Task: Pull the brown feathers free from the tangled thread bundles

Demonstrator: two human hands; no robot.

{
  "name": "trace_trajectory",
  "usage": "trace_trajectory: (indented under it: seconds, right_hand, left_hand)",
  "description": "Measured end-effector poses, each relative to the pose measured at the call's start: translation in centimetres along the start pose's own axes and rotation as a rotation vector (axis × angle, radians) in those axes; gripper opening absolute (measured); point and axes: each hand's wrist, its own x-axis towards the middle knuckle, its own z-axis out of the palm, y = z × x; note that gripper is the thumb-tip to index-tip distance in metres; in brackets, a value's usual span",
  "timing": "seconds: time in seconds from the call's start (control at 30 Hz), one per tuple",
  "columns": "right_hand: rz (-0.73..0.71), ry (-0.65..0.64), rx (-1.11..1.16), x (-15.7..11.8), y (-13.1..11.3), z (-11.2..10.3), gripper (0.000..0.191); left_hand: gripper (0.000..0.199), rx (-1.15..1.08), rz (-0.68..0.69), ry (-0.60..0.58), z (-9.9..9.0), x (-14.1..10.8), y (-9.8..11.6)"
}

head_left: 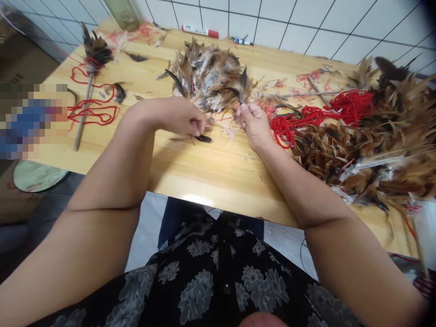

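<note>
My left hand (182, 119) pinches a dark feather (203, 138); my right hand (254, 125) clamps feathers (211, 77) mid-tabletop (211, 172).

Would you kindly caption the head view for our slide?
Left hand pinches a dark feather; right hand grips a feather bundle on the wooden table.

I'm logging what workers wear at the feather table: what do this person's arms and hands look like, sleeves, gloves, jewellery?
Both arms are bare to above the elbow, with no sleeves in view. The left hand and right hand wear no gloves; no rings, watch or bracelets show. Lower down is a black garment printed with grey flowers.
</note>
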Motion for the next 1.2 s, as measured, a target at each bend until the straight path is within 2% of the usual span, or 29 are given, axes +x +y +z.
trace_trajectory:
  seconds: [0.07,0.17,0.27,0.37,0.43,0.5,0.7,0.8,1.03,1.2]
  right_hand:
    - [-0.01,-0.004,-0.026,0.0,0.2,0.1,0.063]
    - [-0.031,0.004,-0.032,0.1,0.4,0.2,0.066]
    - [-0.024,0.026,-0.023,0.1,0.1,0.4,0.072]
    - [0.005,0.056,-0.018,0.0,-0.4,0.5,0.075]
    - [0.017,0.076,-0.012,0.0,-0.7,0.6,0.074]
    - [0.021,0.09,-0.012,-0.1,-1.0,0.7,0.071]
    - [-0.028,0.117,-0.116,-0.4,-1.0,0.9,0.055]
    - [-0.027,0.125,-0.175,-0.7,-1.2,1.0,0.054]
    - [-0.016,0.128,-0.29,-1.2,-1.6,0.6,0.057]
    - [-0.042,0.052,-0.37,-1.1,-1.0,0.0,0.054]
  left_hand:
    - [0.041,-0.02,-0.071,0.079,-0.2,-0.9,-1.3]
    - [0.038,-0.065,-0.132,0.281,0.6,-1.2,-2.4]
    - [0.032,-0.177,-0.001,0.459,2.6,0.3,-1.9]
    - [0.027,-0.222,0.12,0.531,4.7,2.8,-0.8]
    - [0.023,-0.205,0.138,0.522,5.4,4.2,-0.2]
    - [0.019,-0.182,0.127,0.5,5.3,4.8,0.1]
    - [0.025,-0.221,0.069,0.491,2.1,3.4,0.2]
    - [0.029,-0.204,0.071,0.484,1.2,3.0,0.7]
    - [0.033,-0.196,0.119,0.521,2.0,3.8,2.9]
    - [0.035,-0.203,0.121,0.498,2.8,3.4,2.6]
